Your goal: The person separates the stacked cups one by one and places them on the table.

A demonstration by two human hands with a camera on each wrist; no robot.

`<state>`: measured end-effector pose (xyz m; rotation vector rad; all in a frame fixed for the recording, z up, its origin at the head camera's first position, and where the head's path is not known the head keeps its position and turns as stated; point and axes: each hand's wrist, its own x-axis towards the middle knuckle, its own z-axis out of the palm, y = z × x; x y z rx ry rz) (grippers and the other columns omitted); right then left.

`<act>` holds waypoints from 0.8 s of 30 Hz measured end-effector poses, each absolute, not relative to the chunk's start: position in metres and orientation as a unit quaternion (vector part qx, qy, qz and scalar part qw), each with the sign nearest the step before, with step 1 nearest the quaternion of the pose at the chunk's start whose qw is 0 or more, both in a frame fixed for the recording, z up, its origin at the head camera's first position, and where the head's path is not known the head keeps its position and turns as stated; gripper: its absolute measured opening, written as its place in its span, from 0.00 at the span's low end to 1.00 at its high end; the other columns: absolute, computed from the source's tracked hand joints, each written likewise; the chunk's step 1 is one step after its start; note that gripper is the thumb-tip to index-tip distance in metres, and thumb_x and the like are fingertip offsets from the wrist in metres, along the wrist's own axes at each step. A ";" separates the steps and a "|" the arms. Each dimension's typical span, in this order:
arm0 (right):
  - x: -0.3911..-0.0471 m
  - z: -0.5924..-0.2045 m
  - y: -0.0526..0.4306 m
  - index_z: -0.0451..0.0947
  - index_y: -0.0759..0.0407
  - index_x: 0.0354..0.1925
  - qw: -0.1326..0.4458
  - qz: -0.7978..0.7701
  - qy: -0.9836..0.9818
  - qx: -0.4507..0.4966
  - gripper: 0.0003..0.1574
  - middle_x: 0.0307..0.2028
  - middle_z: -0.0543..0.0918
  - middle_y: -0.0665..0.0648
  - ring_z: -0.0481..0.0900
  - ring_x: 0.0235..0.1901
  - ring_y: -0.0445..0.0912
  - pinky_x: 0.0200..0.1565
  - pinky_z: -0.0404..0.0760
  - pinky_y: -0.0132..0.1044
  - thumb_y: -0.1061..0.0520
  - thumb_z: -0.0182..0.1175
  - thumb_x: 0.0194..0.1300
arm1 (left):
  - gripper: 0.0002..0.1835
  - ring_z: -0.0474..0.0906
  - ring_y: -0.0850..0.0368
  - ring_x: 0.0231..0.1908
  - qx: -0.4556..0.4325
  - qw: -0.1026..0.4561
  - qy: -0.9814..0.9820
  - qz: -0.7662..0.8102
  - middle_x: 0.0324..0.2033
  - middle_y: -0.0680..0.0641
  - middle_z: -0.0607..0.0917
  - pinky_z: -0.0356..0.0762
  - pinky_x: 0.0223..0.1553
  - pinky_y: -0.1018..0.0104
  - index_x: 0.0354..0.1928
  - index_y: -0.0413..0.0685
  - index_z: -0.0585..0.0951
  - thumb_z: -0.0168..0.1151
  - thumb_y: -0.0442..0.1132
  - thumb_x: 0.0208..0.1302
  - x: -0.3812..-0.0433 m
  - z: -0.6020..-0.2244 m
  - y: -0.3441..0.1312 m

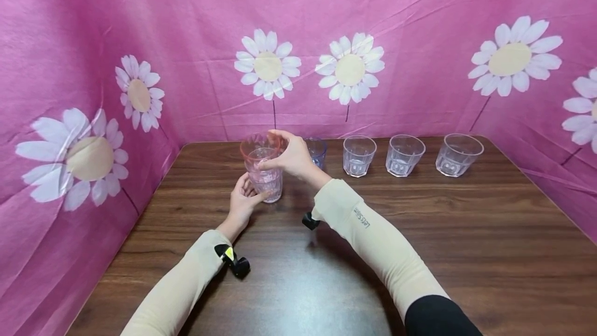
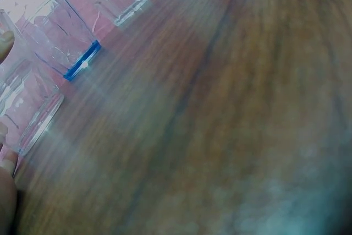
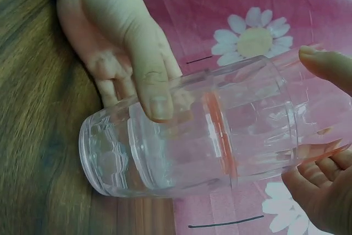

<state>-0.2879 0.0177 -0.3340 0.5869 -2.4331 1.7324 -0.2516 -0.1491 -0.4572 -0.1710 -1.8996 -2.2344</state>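
At the left of the table stands a stack of nested cups: clear cups [image 3: 110,152] below and a red-tinted cup [image 1: 252,156] on top. My left hand [image 1: 241,204] holds the lower clear part, its thumb across the front and fingers round the far side. My right hand [image 1: 297,157] grips the red-tinted cup near its rim, thumb on the near side. In the right wrist view the red cup's orange-red base [image 3: 220,136] sits inside the upper clear cup. A blue-tinted cup [image 1: 318,150], partly hidden behind my right hand, stands just right of the stack.
Three clear cups stand in a row toward the back right: one clear cup [image 1: 359,155], a second [image 1: 404,155] and a third [image 1: 459,155]. A pink cloth [image 1: 308,9] with daisies hangs around the wooden table [image 1: 466,232], close behind the cups.
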 end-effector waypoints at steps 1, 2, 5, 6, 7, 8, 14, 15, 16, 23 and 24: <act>-0.288 -0.334 0.018 0.73 0.61 0.65 0.048 0.568 -0.799 0.192 0.56 0.57 0.81 0.58 0.78 0.54 0.49 0.56 0.77 0.39 0.59 0.85 0.36 | 0.37 0.77 0.67 0.50 -0.057 0.102 -0.642 -0.758 0.59 0.35 0.77 0.74 0.56 0.71 0.67 0.28 0.63 0.62 0.15 0.53 -0.251 -0.457 -0.149; -0.288 -0.335 0.018 0.73 0.61 0.65 0.047 0.570 -0.798 0.191 0.56 0.57 0.81 0.58 0.78 0.54 0.49 0.56 0.77 0.38 0.60 0.85 0.36 | 0.37 0.77 0.67 0.50 -0.056 0.101 -0.642 -0.758 0.59 0.35 0.77 0.74 0.56 0.71 0.67 0.28 0.63 0.62 0.15 0.53 -0.251 -0.457 -0.149; -0.288 -0.334 0.018 0.73 0.62 0.65 0.048 0.577 -0.792 0.192 0.56 0.57 0.81 0.58 0.78 0.54 0.49 0.56 0.78 0.39 0.60 0.85 0.36 | 0.37 0.76 0.67 0.51 -0.054 0.101 -0.643 -0.757 0.59 0.35 0.77 0.74 0.56 0.71 0.67 0.28 0.64 0.63 0.15 0.52 -0.251 -0.457 -0.149; -0.288 -0.334 0.018 0.73 0.62 0.65 0.049 0.581 -0.789 0.193 0.56 0.57 0.81 0.59 0.78 0.53 0.49 0.55 0.78 0.39 0.61 0.85 0.35 | 0.37 0.76 0.67 0.51 -0.054 0.101 -0.644 -0.756 0.59 0.35 0.77 0.74 0.56 0.71 0.66 0.28 0.64 0.63 0.15 0.52 -0.251 -0.457 -0.149; -0.288 -0.333 0.018 0.73 0.62 0.65 0.051 0.585 -0.786 0.194 0.57 0.57 0.81 0.58 0.78 0.53 0.49 0.54 0.79 0.39 0.61 0.85 0.35 | 0.37 0.76 0.67 0.51 -0.056 0.102 -0.645 -0.756 0.60 0.34 0.77 0.74 0.56 0.70 0.66 0.28 0.64 0.63 0.15 0.52 -0.251 -0.457 -0.149; -0.288 -0.332 0.019 0.73 0.62 0.65 0.051 0.591 -0.781 0.194 0.57 0.57 0.81 0.58 0.78 0.53 0.48 0.54 0.79 0.38 0.61 0.84 0.36 | 0.37 0.76 0.66 0.52 -0.058 0.103 -0.643 -0.757 0.60 0.34 0.76 0.74 0.57 0.70 0.66 0.28 0.64 0.63 0.15 0.52 -0.252 -0.457 -0.149; -0.285 -0.319 0.027 0.72 0.61 0.66 0.059 0.622 -0.755 0.197 0.56 0.60 0.79 0.57 0.79 0.55 0.49 0.54 0.80 0.37 0.64 0.84 0.37 | 0.38 0.76 0.65 0.53 -0.060 0.103 -0.639 -0.760 0.61 0.31 0.74 0.73 0.59 0.68 0.66 0.29 0.65 0.63 0.14 0.51 -0.253 -0.456 -0.148; -0.284 -0.317 0.028 0.72 0.62 0.66 0.065 0.624 -0.753 0.198 0.56 0.60 0.79 0.58 0.78 0.55 0.49 0.53 0.81 0.37 0.64 0.84 0.37 | 0.37 0.76 0.65 0.53 -0.057 0.102 -0.640 -0.759 0.62 0.32 0.75 0.73 0.59 0.68 0.66 0.29 0.65 0.63 0.14 0.51 -0.253 -0.456 -0.148; -0.283 -0.315 0.030 0.72 0.62 0.65 0.071 0.624 -0.752 0.198 0.55 0.59 0.80 0.58 0.78 0.55 0.49 0.53 0.81 0.36 0.64 0.84 0.37 | 0.37 0.76 0.65 0.53 -0.054 0.102 -0.641 -0.759 0.62 0.32 0.75 0.73 0.59 0.68 0.66 0.29 0.65 0.63 0.14 0.51 -0.253 -0.456 -0.147; -0.279 -0.305 0.042 0.73 0.65 0.64 0.088 0.659 -0.718 0.205 0.54 0.57 0.81 0.61 0.78 0.56 0.49 0.54 0.81 0.38 0.69 0.82 0.35 | 0.37 0.77 0.65 0.51 -0.056 0.108 -0.638 -0.760 0.59 0.33 0.77 0.74 0.57 0.68 0.65 0.28 0.65 0.64 0.14 0.50 -0.251 -0.455 -0.146; -0.278 -0.304 0.044 0.73 0.66 0.64 0.089 0.662 -0.716 0.206 0.54 0.57 0.80 0.61 0.78 0.56 0.49 0.54 0.81 0.38 0.69 0.82 0.36 | 0.37 0.77 0.65 0.51 -0.057 0.109 -0.639 -0.760 0.59 0.34 0.77 0.74 0.57 0.69 0.65 0.28 0.65 0.64 0.14 0.50 -0.252 -0.454 -0.146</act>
